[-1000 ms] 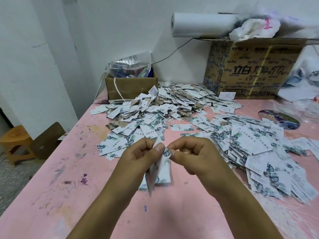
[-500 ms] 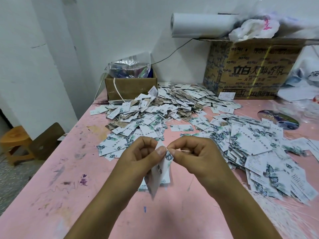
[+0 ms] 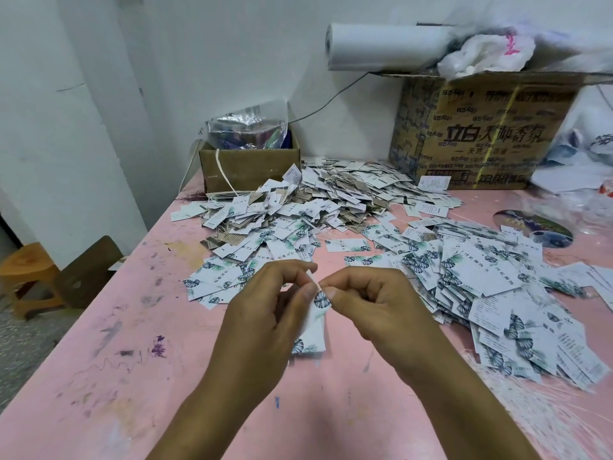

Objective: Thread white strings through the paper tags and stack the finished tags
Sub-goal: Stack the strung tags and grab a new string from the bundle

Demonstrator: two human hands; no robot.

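A white paper tag [image 3: 319, 302] with a dark leaf print hangs above the pink table [image 3: 132, 343]. My left hand [image 3: 268, 313] pinches its upper edge between thumb and forefinger. My right hand [image 3: 371, 303] pinches at the same top corner with curled fingers; whether a string is in its fingers cannot be made out. Under the hands lies a small stack of tags [image 3: 310, 341]. A loose heap of printed tags [image 3: 481, 283] spreads to the right, and another heap of tags with strings [image 3: 315, 200] lies further back. A bundle of white strings [image 3: 544, 406] lies at the right front.
A small open cardboard box [image 3: 248, 164] with a shiny bag stands at the back left. A large printed carton [image 3: 477, 131] stands at the back right, with a white paper roll [image 3: 384, 44] on top. A wooden stool [image 3: 26, 270] stands left of the table.
Both hands stay together at the tag's top corner. The short bit of white string seen by my right fingers half a second ago no longer shows.
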